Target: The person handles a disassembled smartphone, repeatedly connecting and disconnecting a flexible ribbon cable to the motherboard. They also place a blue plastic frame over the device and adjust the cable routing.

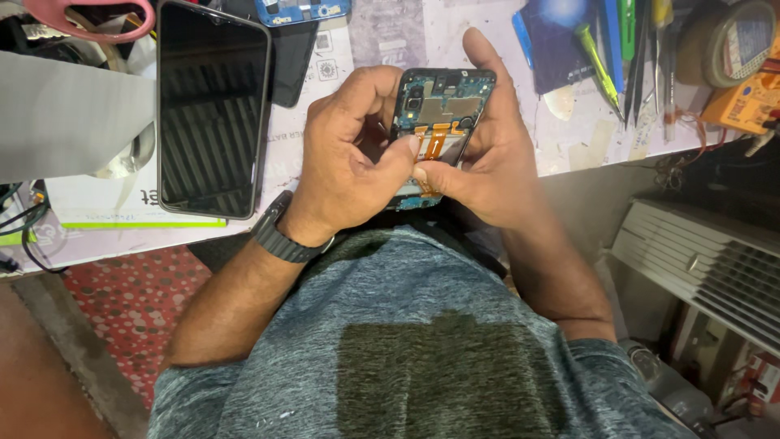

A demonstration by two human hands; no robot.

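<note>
Here, opened phone (439, 114) held above bench (569, 138) edge, long axis pointing away from body, camera end far; left hand (349, 162) and right hand (487, 162) clamped on it, thumbs on orange ribbon cable (436, 140)

dark phone (213, 110) blocks left, tools (630, 49) crowd right

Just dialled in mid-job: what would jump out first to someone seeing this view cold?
The opened phone in the middle, its back off, showing a circuit board and orange ribbon cables. The left hand and right hand both grip it, thumbs meeting at the cables. Next, a large dark phone screen lying flat on the bench to the left, and a row of hand tools at top right.
</note>
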